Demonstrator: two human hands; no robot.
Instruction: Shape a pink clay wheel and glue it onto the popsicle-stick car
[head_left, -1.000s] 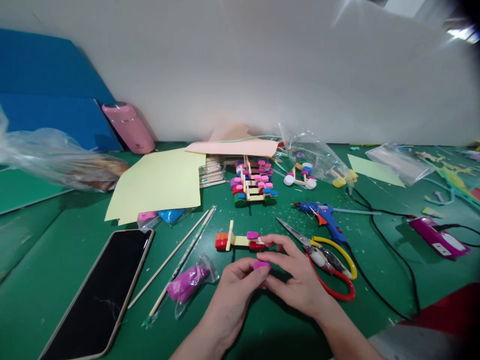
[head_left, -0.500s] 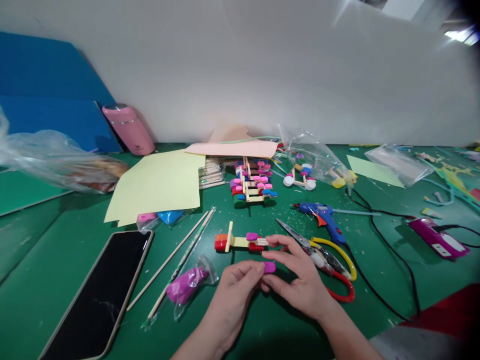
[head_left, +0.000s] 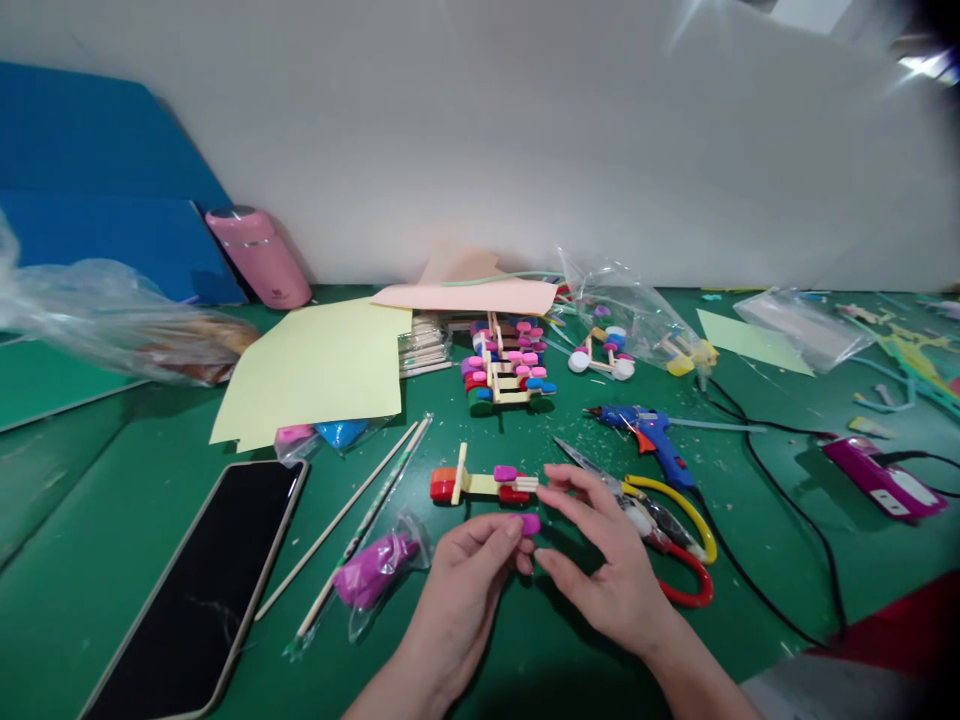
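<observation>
Between the thumb and fingers of my left hand (head_left: pixel 472 580) is a small purple clay piece (head_left: pixel 530 524). Just right of it, my right hand (head_left: pixel 604 560) has its thumb and fingers apart, holding nothing. Beyond both hands lies a small wooden-stick model (head_left: pixel 480 485) with orange and red clay at its left end and purple and red clay at its right. The right fingertips are close to the model's right end; I cannot tell whether they touch. To the left, a lump of purple clay (head_left: pixel 375 572) rests in clear plastic wrap.
Several finished stick models (head_left: pixel 510 370) stand behind. Scissors (head_left: pixel 660 520) and a blue glue gun (head_left: pixel 649 435) with its cord lie right. A phone (head_left: pixel 195 590), thin sticks (head_left: pixel 337 520) and yellow paper (head_left: pixel 315 370) are left. A pink bottle (head_left: pixel 259 257) leans by the wall.
My right hand's thumb and fingers have moved off the purple clay piece and spread apart. My left hand, still pinching the piece, has shifted slightly left.
</observation>
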